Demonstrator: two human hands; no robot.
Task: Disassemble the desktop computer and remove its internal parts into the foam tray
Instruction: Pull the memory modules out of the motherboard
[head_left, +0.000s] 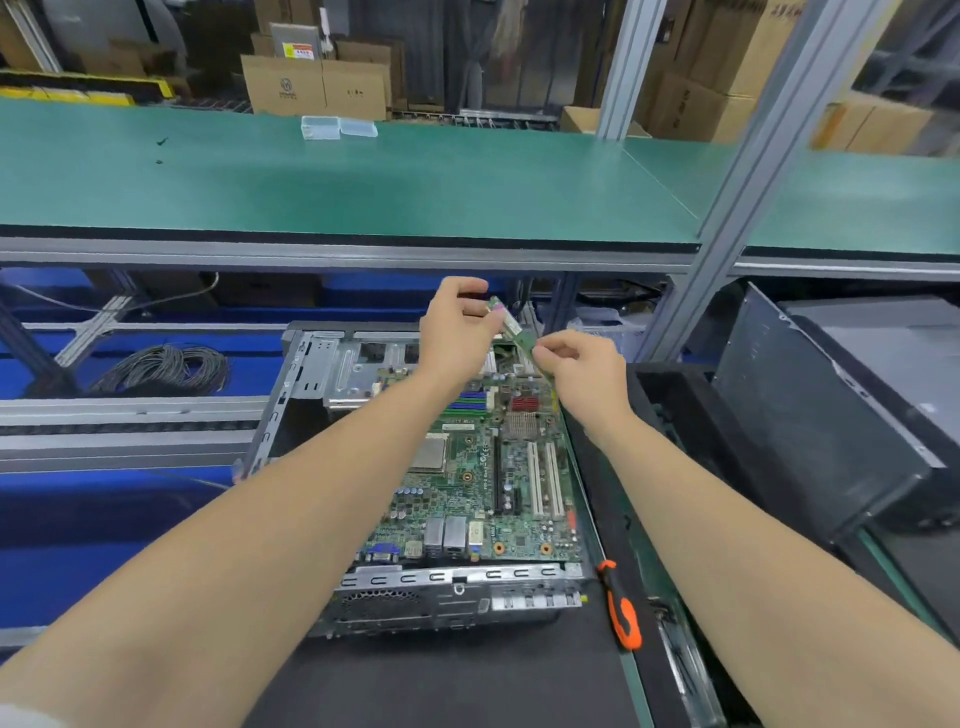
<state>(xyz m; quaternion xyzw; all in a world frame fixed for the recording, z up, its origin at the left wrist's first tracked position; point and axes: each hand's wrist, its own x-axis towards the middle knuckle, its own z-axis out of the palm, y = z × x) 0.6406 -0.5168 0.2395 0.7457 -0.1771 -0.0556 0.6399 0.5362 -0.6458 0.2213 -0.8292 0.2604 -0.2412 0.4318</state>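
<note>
One long green shelf (363, 182) runs across the top of the view, above the work surface. Below it lies one open desktop computer case (310, 364), flat on a dark mat, with its rear ports toward the person. To the right stands one dark grey metal housing (831, 415), and between it and the case sits one black foam tray (675, 395), just beside the case's right wall. Inside the case lies one green motherboard (467, 499), carrying two white expansion slots (535, 483) side by side and one small finned heatsink (522, 423). One coil of grey cable (161, 369) rests on the blue level to the left. Two bare hands reach over the far end of the case: the left hand (457, 327) and the right hand (582, 369) each have curled fingers pinching one end of a single green memory module (514, 332), which is held tilted in the air above the motherboard's far edge, clear of the tray. One orange-and-black screwdriver (621, 608) lies near the case's near right corner. Two clear plastic boxes (319, 127) sit touching at the shelf's far edge.
</note>
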